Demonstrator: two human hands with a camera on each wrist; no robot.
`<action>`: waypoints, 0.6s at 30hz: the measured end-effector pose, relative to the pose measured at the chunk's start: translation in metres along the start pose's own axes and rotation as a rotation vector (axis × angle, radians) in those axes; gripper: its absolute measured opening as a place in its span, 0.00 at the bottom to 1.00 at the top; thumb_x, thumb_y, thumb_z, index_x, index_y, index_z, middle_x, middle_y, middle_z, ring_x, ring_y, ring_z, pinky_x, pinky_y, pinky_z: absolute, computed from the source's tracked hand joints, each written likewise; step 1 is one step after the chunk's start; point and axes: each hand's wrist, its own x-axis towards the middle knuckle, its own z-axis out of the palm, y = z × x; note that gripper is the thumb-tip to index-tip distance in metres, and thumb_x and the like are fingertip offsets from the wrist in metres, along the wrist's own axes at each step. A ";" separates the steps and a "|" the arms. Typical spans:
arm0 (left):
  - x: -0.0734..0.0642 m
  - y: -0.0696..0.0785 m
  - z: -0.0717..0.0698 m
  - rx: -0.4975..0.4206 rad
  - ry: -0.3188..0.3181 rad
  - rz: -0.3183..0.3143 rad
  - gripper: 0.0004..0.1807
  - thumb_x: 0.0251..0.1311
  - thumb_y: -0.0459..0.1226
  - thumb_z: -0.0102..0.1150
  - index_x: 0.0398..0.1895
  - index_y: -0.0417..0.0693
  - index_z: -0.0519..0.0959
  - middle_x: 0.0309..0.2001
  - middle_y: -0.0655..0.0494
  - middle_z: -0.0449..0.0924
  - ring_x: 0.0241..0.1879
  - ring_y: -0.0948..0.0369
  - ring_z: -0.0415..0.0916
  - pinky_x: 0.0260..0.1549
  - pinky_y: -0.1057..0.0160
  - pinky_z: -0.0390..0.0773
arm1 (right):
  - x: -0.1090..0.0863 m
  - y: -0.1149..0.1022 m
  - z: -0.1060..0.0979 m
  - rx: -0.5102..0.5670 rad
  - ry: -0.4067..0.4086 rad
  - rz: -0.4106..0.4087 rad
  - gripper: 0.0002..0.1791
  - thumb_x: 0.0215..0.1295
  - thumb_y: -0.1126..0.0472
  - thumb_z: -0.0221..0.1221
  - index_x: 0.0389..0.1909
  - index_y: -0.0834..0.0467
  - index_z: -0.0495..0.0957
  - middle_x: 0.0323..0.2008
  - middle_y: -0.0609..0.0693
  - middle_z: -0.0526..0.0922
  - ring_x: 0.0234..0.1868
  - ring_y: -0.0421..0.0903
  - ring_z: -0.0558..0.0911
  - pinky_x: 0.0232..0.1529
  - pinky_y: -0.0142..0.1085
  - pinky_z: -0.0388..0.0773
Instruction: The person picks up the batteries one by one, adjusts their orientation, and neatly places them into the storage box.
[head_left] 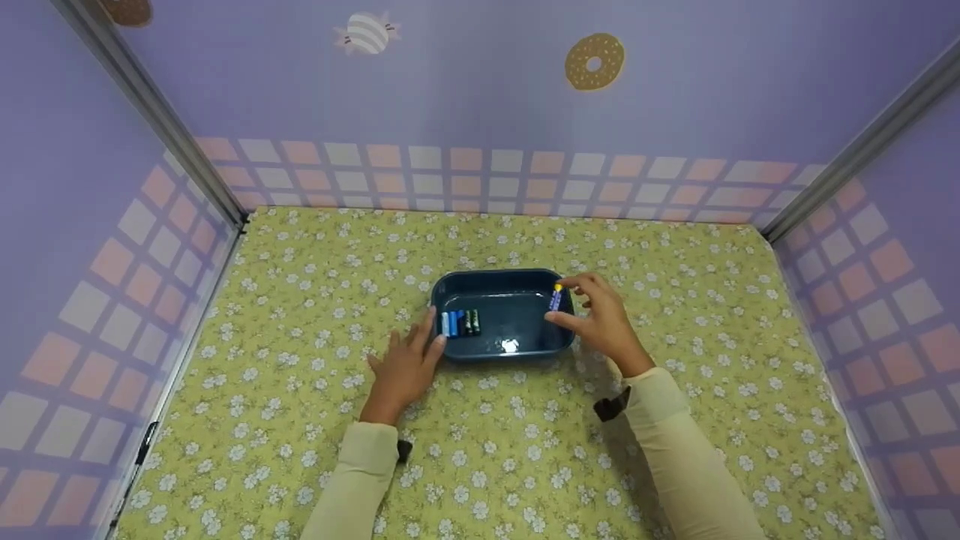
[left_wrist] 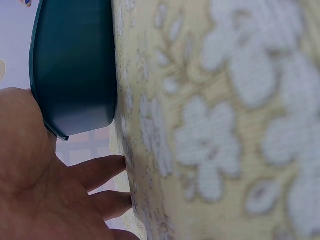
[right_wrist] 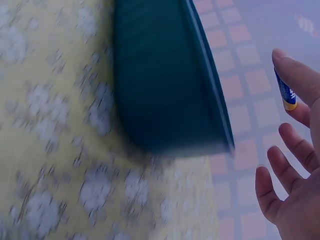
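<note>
A dark teal rectangular tray [head_left: 504, 351] stands on the flowered cloth. Inside, at its left end, several batteries lie side by side, with a light blue battery [head_left: 445, 324] beside a darker blue one and black-and-green batteries [head_left: 472, 322] to their right. My left hand [head_left: 405, 369] is spread at the tray's left end, thumb and forefinger at the rim; in the left wrist view its other fingertips reach down to the cloth. Over the tray's right end, my right hand [head_left: 604, 321] pinches a blue battery [right_wrist: 285, 91] with a yellow end between thumb and forefinger. Its other fingers are loosely bent.
The yellow-green flowered cloth [head_left: 300, 300] covers the table around the tray. Purple walls with pink and white squares [head_left: 382, 156] enclose the back and both sides, with grey metal posts [head_left: 161, 112] at the corners.
</note>
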 end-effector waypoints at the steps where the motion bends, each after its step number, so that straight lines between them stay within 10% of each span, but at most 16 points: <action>1: 0.000 0.000 0.000 -0.001 0.000 0.001 0.35 0.71 0.73 0.23 0.79 0.89 0.32 0.82 0.50 0.50 0.81 0.36 0.34 0.63 0.15 0.28 | 0.002 -0.003 0.002 -0.004 -0.005 -0.007 0.35 0.58 0.41 0.73 0.63 0.54 0.79 0.57 0.54 0.77 0.55 0.59 0.77 0.52 0.58 0.78; 18: 0.000 0.000 0.000 -0.002 0.007 0.001 0.36 0.71 0.73 0.24 0.79 0.88 0.34 0.82 0.51 0.51 0.81 0.37 0.35 0.63 0.15 0.28 | 0.034 -0.015 0.050 0.023 -0.163 -0.030 0.33 0.57 0.44 0.74 0.61 0.52 0.80 0.56 0.53 0.77 0.59 0.62 0.78 0.60 0.58 0.77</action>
